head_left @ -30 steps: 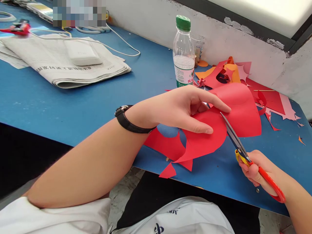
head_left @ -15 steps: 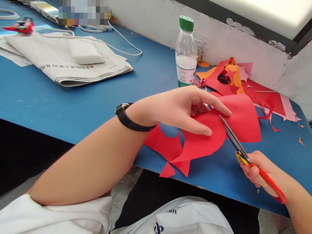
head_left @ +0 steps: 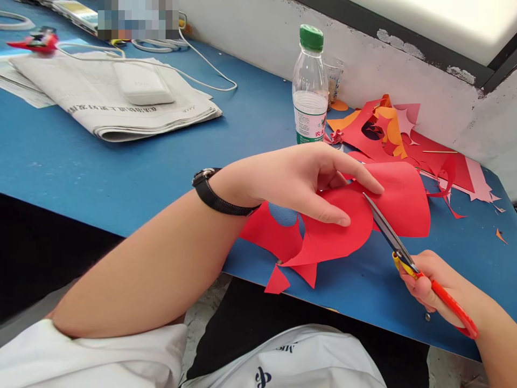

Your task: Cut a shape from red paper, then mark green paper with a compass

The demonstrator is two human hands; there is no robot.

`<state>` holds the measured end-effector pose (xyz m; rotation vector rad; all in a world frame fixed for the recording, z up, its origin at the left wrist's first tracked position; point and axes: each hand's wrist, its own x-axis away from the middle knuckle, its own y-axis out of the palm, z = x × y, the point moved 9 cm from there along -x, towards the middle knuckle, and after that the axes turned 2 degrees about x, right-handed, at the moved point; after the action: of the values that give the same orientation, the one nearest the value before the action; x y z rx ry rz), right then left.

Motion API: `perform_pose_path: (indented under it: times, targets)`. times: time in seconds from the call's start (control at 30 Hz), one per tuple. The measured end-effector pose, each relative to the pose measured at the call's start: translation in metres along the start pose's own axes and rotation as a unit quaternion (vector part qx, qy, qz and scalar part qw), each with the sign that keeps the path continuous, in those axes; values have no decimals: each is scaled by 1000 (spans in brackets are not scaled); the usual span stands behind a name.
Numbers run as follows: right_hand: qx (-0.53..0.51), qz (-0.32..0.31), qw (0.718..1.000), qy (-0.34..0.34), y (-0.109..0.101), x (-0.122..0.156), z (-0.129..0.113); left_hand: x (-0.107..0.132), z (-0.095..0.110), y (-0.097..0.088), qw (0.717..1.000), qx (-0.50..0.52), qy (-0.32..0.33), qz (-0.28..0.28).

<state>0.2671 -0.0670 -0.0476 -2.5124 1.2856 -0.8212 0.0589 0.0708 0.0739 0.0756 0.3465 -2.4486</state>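
Observation:
My left hand (head_left: pixel 301 175), with a black-banded watch (head_left: pixel 220 196) at the wrist, holds a sheet of red paper (head_left: pixel 398 196) above the table's front edge. Its thumb and index finger lie on the paper while the other fingers curl in, partly hidden. In my right hand (head_left: pixel 424 277) is a pair of scissors (head_left: pixel 452 304) with red and yellow handles. Their blades look nearly closed, and the tips lie at the cut in the paper, close to my left index finger. Below my left hand, a red offcut with a round hole (head_left: pixel 274 237) lies on the table.
A green-capped bottle (head_left: pixel 310 89) stands behind my left hand, with a clear cup (head_left: pixel 335 81) beside it. Red, orange and pink scraps (head_left: pixel 375 129) are heaped by the wall. Folded newspaper (head_left: pixel 153 118) carries a white box (head_left: pixel 143 86) on the blue table (head_left: pixel 169 167).
The scissor blades have closed slightly at the paper. The red paper's right part has shifted a little. Both hands stay almost where they were.

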Motion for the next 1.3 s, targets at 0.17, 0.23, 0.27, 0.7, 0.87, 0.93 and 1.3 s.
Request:
perform_pose_path:
  times: [0.17, 0.23, 0.27, 0.7, 0.87, 0.93, 1.3]
  targets:
    - [-27, -9, 999, 23, 0, 1, 9, -1, -3, -1, 1000, 17, -18, 8]
    - [-37, -8, 999, 23, 0, 1, 8, -1, -2, -3, 1000, 15, -16, 21]
    - [-40, -4, 999, 24, -1, 0, 7, -2, -2, -4, 1000, 14, -12, 25]
    - [-89, 97, 991, 12, -9, -14, 9, 23, 6, -39, 897, -108, 243, 353]
    - [-124, 137, 983, -14, -12, -17, 6, 35, 17, -23, 868, -185, 296, 353]
    - [-141, 149, 978, -24, -13, -18, 3, 25, 11, -15, 900, -216, 222, 305]
    - [-149, 157, 976, -37, -11, -19, -5, -2, -53, 15, 986, 121, -83, 81]
